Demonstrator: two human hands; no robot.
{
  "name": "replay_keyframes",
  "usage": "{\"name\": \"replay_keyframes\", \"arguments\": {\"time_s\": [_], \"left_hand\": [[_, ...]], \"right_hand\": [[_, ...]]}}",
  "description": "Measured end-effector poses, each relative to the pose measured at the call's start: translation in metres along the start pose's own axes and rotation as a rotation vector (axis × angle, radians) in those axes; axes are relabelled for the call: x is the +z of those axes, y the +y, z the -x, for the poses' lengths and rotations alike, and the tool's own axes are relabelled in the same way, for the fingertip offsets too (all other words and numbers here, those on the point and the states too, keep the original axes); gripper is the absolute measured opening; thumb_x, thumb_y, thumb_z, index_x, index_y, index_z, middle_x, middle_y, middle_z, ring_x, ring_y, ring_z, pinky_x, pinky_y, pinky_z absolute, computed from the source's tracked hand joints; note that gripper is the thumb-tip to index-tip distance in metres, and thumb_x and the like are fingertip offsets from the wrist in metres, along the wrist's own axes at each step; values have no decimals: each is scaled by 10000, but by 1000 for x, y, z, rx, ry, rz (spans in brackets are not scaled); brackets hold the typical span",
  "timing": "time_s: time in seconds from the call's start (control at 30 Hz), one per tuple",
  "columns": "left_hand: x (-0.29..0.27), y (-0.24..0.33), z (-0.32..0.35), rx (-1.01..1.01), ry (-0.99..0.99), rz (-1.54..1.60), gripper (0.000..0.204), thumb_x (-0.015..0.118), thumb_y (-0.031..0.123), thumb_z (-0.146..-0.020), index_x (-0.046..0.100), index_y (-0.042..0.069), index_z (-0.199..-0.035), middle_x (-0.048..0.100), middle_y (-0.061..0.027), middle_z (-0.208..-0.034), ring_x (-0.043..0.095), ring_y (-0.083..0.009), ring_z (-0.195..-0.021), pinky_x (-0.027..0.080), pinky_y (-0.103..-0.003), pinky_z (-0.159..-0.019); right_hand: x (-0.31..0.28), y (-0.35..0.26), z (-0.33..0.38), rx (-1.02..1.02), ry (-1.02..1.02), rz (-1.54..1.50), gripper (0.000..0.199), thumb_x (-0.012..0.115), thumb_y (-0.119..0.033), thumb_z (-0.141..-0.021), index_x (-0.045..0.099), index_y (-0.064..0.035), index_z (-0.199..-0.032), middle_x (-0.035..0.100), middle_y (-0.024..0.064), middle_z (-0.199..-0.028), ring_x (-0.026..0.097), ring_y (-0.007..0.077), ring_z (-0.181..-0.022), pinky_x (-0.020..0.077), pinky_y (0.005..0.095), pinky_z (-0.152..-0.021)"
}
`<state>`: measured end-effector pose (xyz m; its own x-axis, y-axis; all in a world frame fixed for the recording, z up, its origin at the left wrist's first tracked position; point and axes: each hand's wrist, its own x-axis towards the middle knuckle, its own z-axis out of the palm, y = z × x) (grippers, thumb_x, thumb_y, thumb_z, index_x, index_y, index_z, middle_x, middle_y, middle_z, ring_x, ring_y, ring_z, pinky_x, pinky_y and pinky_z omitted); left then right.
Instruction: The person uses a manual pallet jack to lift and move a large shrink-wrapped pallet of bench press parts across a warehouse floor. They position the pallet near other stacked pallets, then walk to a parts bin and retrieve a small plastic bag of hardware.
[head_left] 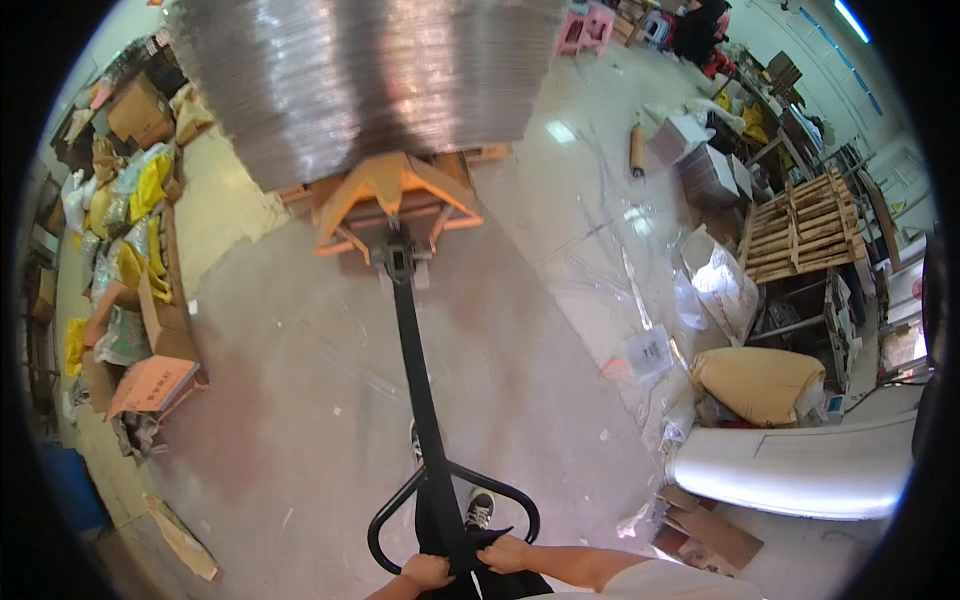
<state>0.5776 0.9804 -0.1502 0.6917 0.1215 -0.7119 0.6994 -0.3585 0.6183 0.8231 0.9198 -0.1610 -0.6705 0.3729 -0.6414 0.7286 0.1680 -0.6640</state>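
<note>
Both my hands are at the near end of a pallet jack's black handle (416,370), at the bottom of the view. My left hand (428,571) is closed on the left of the handle's end, and my right hand (503,553) is closed on its right. The handle's looped grip bows out to either side just beyond them. Ahead, the handle joins the orange pallet jack (372,187). Above its body rises a large load wrapped in shiny clear film (330,80), resting on a wooden pallet (490,152) that shows only at its edges.
Along the left lie open cardboard boxes (165,325) and yellow bags (150,185). On the right are a slatted wooden pallet (805,228), a tan sack (758,383), a white sack (720,283) and a glossy white panel (800,470). A brown roll (637,150) and a pink stool (585,28) stand farther off.
</note>
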Motion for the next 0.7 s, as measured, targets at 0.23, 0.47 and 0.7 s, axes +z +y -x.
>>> {"name": "replay_keyframes", "arguments": {"time_s": [0.23, 0.47, 0.7], "left_hand": [[-253, 132, 199, 15, -152, -88, 575, 630, 613, -883, 777, 58, -879, 738, -199, -804, 734, -405, -789, 593, -496, -721], [-208, 98, 162, 46, -177, 2, 518, 664, 536, -876, 751, 29, -816, 734, -210, -786, 742, -390, -785, 599, -491, -720], [36, -50, -15, 76, 20, -51, 458, 670, 512, -886, 740, 65, -952, 758, -176, -868, 746, -367, -779, 598, -495, -699]], "right_hand": [[-273, -177, 157, -62, -10, -1, 317, 677, -294, -862, 607, -36, -1032, 694, 193, -735, 707, 414, -709, 559, 548, -644], [-217, -149, 117, -138, 42, 9, 346, 702, -321, -868, 584, -34, -1021, 682, 147, -674, 705, 378, -649, 558, 496, -586], [27, -4, -41, -9, 48, 12, 302, 659, -270, -891, 626, -25, -1066, 727, 169, -811, 729, 364, -742, 574, 496, -649]]}}
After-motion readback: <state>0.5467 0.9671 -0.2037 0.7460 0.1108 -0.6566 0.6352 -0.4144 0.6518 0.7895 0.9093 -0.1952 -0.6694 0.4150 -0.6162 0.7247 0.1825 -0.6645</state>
